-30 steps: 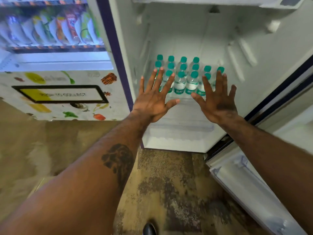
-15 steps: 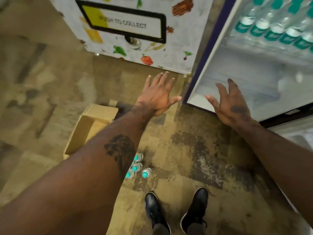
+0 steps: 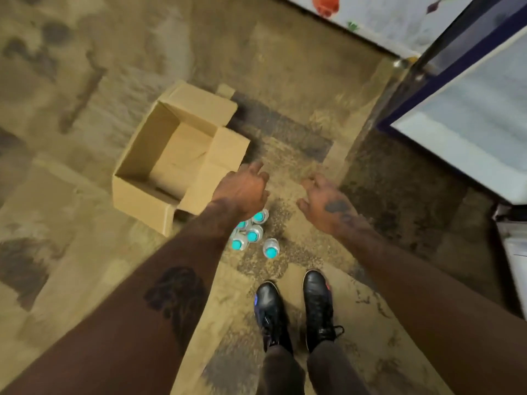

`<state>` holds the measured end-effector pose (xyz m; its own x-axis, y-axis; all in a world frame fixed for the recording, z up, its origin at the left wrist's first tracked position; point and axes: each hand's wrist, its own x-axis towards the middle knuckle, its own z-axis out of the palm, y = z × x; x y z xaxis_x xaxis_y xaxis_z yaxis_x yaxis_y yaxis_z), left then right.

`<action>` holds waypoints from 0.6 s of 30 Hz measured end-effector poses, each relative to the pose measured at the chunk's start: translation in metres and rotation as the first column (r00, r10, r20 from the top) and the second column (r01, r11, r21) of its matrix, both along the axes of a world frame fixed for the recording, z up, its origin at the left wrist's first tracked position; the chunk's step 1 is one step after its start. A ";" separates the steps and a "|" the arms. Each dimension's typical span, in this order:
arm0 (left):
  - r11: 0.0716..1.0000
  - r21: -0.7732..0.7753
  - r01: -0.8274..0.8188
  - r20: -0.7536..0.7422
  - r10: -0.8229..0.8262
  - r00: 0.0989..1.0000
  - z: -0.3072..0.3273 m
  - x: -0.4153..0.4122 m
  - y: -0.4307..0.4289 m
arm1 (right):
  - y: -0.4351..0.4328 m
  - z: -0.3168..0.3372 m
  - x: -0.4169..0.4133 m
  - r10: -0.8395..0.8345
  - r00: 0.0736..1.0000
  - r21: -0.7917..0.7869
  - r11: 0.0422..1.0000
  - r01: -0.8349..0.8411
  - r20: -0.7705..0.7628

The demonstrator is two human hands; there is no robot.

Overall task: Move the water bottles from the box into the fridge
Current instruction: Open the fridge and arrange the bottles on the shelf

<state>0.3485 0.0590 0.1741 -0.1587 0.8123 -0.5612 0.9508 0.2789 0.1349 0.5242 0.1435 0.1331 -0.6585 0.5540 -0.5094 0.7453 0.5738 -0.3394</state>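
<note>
Several small water bottles (image 3: 253,233) with teal caps stand upright on the floor just in front of my feet, partly hidden by my left forearm. An open cardboard box (image 3: 174,158) sits on the floor to their left; what I see of its inside holds nothing. My left hand (image 3: 242,189) hovers above the bottles beside the box's right flap, fingers relaxed and holding nothing. My right hand (image 3: 325,201) hangs to the right of the bottles, also relaxed and holding nothing. The open fridge (image 3: 470,129) fills the upper right corner; only its white lower interior shows.
A vending machine front (image 3: 379,15) with fruit pictures runs along the top edge. My black shoes (image 3: 293,312) stand right behind the bottles. The fridge door's inner shelf (image 3: 513,243) is at the right edge. Stained brown floor lies all around.
My view has swung down from the fridge shelf to the floor. Both hands have dropped from the fridge opening to just above the bottles, and the box has come fully into view.
</note>
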 end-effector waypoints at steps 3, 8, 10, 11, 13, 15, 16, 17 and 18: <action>0.993 -0.064 -0.096 0.018 0.097 0.995 -0.048 -0.008 -0.026 | -0.030 -0.048 -0.010 0.079 0.997 -0.061 0.995 -0.078 0.026; 0.970 -0.107 -0.219 0.046 0.225 0.973 -0.118 -0.015 -0.050 | -0.058 -0.106 -0.027 0.246 0.968 -0.057 0.968 -0.243 0.047; 0.963 -0.108 -0.246 0.056 0.253 0.966 -0.140 -0.017 -0.050 | -0.064 -0.125 -0.034 0.296 0.954 -0.051 0.954 -0.294 0.038; 0.964 -0.101 -0.247 0.058 0.254 0.966 -0.150 -0.018 -0.050 | -0.066 -0.134 -0.038 0.321 0.946 -0.045 0.947 -0.319 0.040; 0.968 -0.082 -0.237 0.058 0.242 0.968 -0.168 -0.021 -0.048 | -0.072 -0.151 -0.044 0.376 0.925 -0.030 0.926 -0.375 0.047; 0.971 -0.080 -0.224 0.043 0.228 0.973 -0.183 -0.023 -0.045 | -0.076 -0.165 -0.050 0.432 0.900 -0.012 0.902 -0.432 0.058; 0.973 -0.083 -0.214 0.034 0.217 0.976 -0.188 -0.023 -0.044 | -0.077 -0.170 -0.053 0.451 0.890 -0.013 0.892 -0.451 0.063; 0.976 -0.085 -0.199 0.026 0.202 0.979 -0.193 -0.023 -0.043 | -0.078 -0.174 -0.055 0.466 0.882 -0.016 0.884 -0.466 0.063; 0.979 -0.088 -0.185 0.017 0.187 0.982 -0.197 -0.024 -0.042 | -0.077 -0.178 -0.057 0.478 0.877 -0.013 0.878 -0.478 0.057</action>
